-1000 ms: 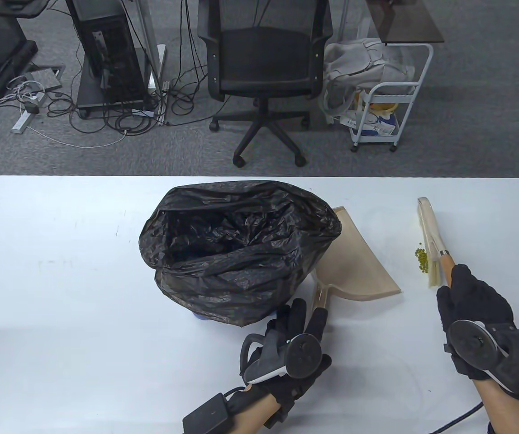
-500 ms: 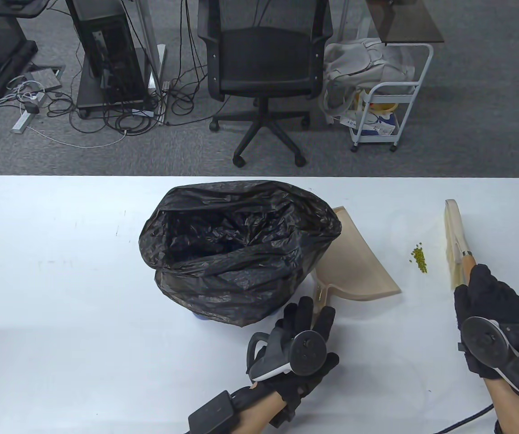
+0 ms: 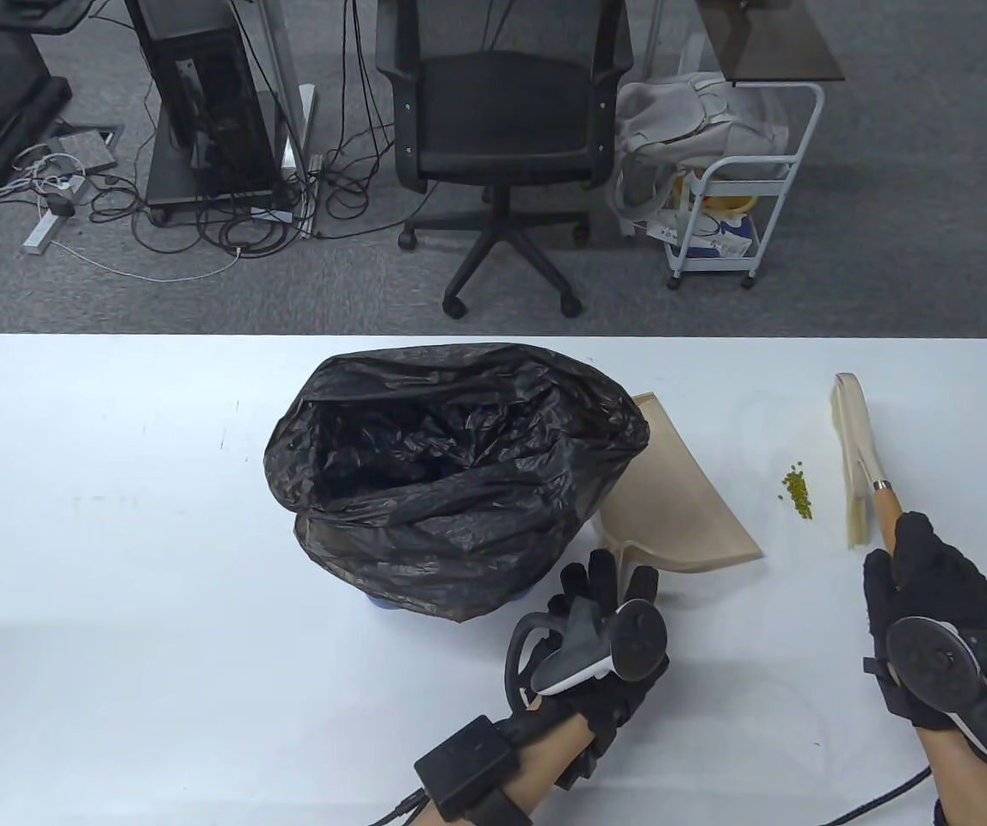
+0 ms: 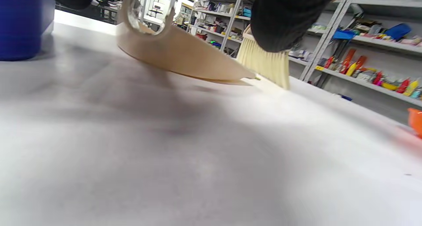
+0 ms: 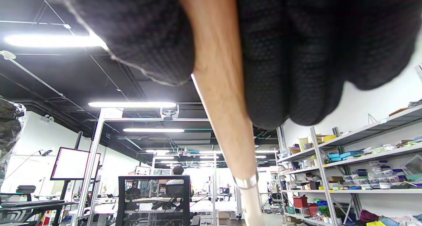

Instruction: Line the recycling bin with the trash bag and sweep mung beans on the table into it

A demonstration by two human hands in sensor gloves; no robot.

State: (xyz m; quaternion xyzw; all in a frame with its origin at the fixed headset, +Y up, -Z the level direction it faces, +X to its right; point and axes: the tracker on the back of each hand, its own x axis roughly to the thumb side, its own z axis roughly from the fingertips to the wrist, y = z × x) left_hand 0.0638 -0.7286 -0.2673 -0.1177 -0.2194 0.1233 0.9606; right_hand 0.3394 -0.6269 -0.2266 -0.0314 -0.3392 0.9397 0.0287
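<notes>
**Beans at risk of scattering between brush and dustpan**

Mung beans [image 3: 798, 495] lie in a small heap on the white table [image 3: 114, 533], between the dustpan [image 3: 674, 490] and the brush [image 3: 856, 465], touching neither. The right hand [image 3: 932, 594] has its fingers curled round the brush's wooden handle, bristles down just right of the heap. The left hand [image 3: 605, 628] reaches over the dustpan handle; the table view suggests fingers closing on it, yet whether they truly clasp it I cannot tell. The black trash bag [image 3: 450, 473] already lines the bin [image 4: 19, 21], its mouth slumped open beside the pan.

Likely trouble: the pan's lip faces away from the heap, and the left wrist view shows it tilted off the table, so a hard stroke could send round beans rolling under it or off the table edge. A loose hold could let the pan skid into the bag and fold its mouth shut.
</notes>
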